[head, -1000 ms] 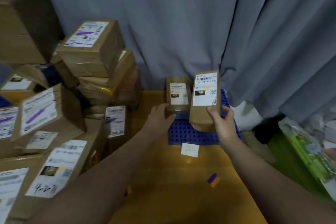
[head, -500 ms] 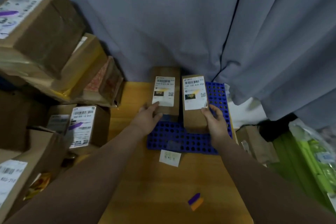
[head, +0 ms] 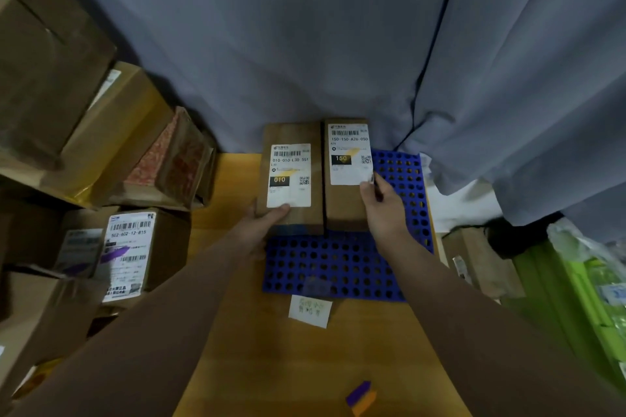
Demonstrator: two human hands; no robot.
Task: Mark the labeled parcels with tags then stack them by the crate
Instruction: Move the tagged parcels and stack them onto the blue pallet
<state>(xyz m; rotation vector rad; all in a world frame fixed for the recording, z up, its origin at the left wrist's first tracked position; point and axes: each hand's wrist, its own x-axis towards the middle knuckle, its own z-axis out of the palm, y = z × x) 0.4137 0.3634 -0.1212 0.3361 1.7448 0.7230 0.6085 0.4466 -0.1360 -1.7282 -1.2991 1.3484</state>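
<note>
010 parcel (head: 289, 176) and 150 parcel (head: 345, 206): brown cardboard, lying side by side and touching, on the far part of the blue perforated crate (head: 325, 267), backed against the grey curtain (head: 305, 44). Each has a white label with barcode, black number block and QR.

Left hand (head: 257, 230) grips the 010 near end, thumb curled onto the label. Right hand (head: 384, 213) holds the 150 right side, thumb on the label corner.

Crate sits on the wooden table (head: 257, 366). White paper slip (head: 310, 310) just in front of it, purple-and-orange tag (head: 360, 398) nearer. Box pile (head: 84, 145) at left.
</note>
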